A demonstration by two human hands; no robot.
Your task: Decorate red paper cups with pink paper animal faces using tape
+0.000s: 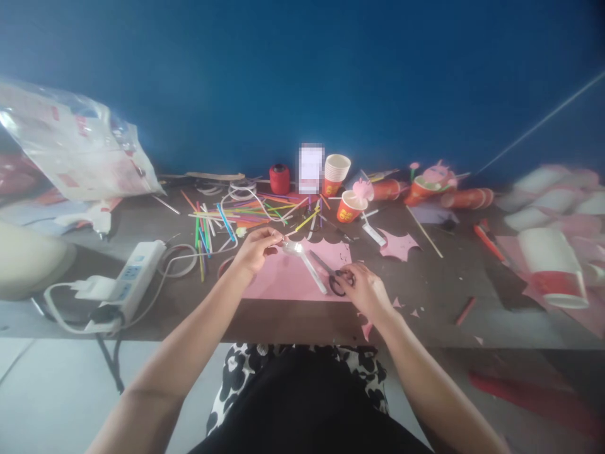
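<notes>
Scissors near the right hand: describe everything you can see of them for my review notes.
The scissors have narrow, grey, metallic-looking blades and dark loop handles, probably plastic. The blades look closed or nearly so and point forward and to the left, over the pink sheet. The fingers of the right hand hold them at the handles, partly hiding the loops. Whether the blades touch the sheet cannot be told.

- Scissors: one pair
- Clear plastic piece: one
- Power strip, left: one
- Red pot, far: one
- Cup stack, far: one
- Cups topped with pink figures, far: two
- Coloured sticks: many, too overlapped to count
</notes>
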